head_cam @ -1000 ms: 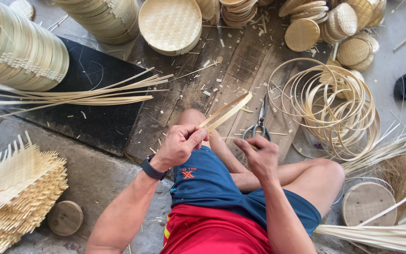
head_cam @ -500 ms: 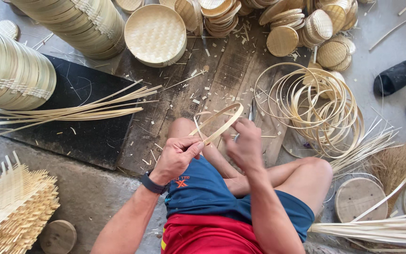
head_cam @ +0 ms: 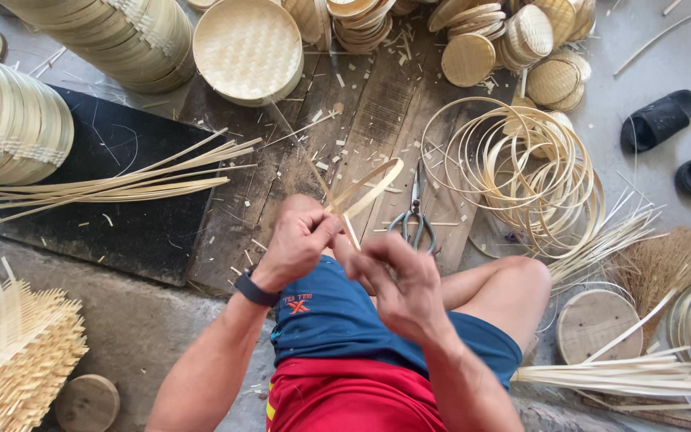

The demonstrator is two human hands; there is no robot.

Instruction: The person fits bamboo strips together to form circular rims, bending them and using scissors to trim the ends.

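Note:
I sit cross-legged over a wooden board [head_cam: 377,104]. My left hand [head_cam: 293,244] pinches a thin bamboo strip [head_cam: 369,186] that is bent into a loop above my knee. My right hand [head_cam: 397,284] sits just right of it, fingers curled around the strip's loose ends. The right hand is blurred. A pair of metal scissors [head_cam: 416,216] lies on the board just beyond the loop. A dark watch band wraps my left wrist.
Bamboo hoops [head_cam: 521,172] pile up at the right. Long strips [head_cam: 113,186] lie across a black mat [head_cam: 121,232]. Woven round trays [head_cam: 248,50] and lids [head_cam: 467,59] stand at the back; woven mats [head_cam: 13,360] at the left, black sandals [head_cam: 657,120] far right.
The strip has been bent from a nearly straight piece into a loop. My right hand moved in beside the left and closed on the strip's ends.

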